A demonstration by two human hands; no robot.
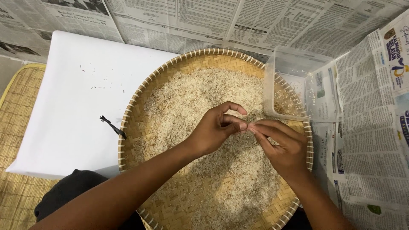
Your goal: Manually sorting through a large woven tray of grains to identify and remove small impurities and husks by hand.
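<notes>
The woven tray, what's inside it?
The woven tray holds a spread layer of rice grains. Both hands and the clear plastic container cover part of it.

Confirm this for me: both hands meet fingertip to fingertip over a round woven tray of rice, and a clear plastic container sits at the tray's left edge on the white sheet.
Not quite. The head view shows the left hand and right hand meeting over the woven tray of rice, but the clear plastic container sits at the tray's right edge, by the newspaper. The white sheet lies to the left.
</notes>
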